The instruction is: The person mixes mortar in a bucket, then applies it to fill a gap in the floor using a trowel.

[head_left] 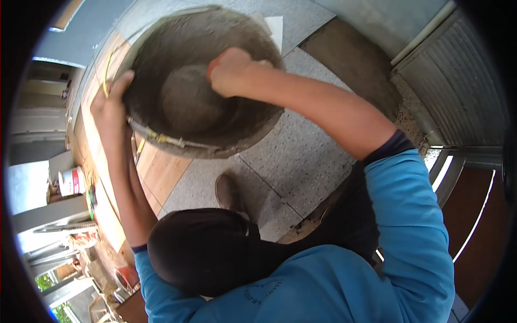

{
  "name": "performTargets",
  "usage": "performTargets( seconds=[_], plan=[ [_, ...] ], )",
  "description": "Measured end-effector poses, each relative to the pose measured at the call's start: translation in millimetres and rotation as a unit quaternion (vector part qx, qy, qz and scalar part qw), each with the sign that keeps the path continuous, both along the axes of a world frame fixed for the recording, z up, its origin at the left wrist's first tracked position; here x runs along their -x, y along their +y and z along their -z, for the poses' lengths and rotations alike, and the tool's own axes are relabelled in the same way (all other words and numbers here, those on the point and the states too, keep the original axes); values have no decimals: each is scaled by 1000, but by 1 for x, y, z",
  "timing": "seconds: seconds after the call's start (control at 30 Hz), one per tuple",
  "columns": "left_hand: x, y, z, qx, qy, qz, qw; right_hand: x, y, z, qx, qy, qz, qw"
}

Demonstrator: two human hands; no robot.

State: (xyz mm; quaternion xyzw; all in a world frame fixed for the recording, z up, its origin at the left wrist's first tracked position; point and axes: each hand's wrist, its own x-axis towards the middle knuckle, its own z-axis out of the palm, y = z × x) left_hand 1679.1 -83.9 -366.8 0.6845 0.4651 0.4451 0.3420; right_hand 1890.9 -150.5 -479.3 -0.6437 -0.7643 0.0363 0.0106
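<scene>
You hold a round grey cement-crusted pan (pixel 186 105) up in front of you with both hands, its open side tilted towards you, above the speckled grey tiled floor (pixel 301 156). Your left hand (pixel 110 103) is closed over the pan's left rim, with the fingers curled onto the edge beside a thin yellow cord (pixel 161 139) that runs along the rim. Your right hand (pixel 232 70) is bunched into a fist inside the pan, pressed against the inner wall near the upper right rim. It may be gripping that rim, but the warped view does not settle it. The inside of the pan shows a rough grey coating and a paler round patch at the bottom.

Below the pan, a dark shoe (pixel 226 191) stands on the floor near where the grey tiles meet a strip of wood-coloured boards (pixel 161 172) along the floor's left side. A white sheet (pixel 276 29) lies on the floor just past the pan's far rim. A white bucket with a red label (pixel 71 181) sits well off at the left edge, and a ribbed grey metal shutter (pixel 463 81) lines the right.
</scene>
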Motion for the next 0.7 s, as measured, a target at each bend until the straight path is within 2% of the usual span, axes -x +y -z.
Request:
performTargets(
  seconds=[0.03,0.17,0.23,0.3,0.37,0.43,0.5,0.53,0.57,0.6,0.7],
  plan=[
    [8,1,0,35,-50,12,998,11,18,3,38,-28,-22,999],
    [50,0,-4,32,-88,-30,995,52,28,-14,129,-96,-39,986],
    [79,7,-3,50,-109,-56,991,65,21,-3,-44,-69,-70,994],
    [116,11,2,64,-123,-74,988,76,36,24,-229,-19,-133,964],
    [173,28,18,76,-142,-94,982,78,17,-15,-283,172,-85,940],
    [225,36,34,88,-165,-121,975,55,-11,-32,-320,136,-76,934],
    [272,34,46,115,-193,-132,966,18,-31,-20,-323,195,-37,925],
    [296,35,56,92,-199,-135,966,-4,-35,1,-302,276,15,912],
    [313,27,61,93,-195,-150,965,-29,-42,24,-291,279,25,915],
    [329,20,65,93,-190,-164,963,-49,-48,45,-277,231,63,930],
    [416,17,100,116,-178,-230,950,-100,-78,102,-246,199,111,942]
  ],
)
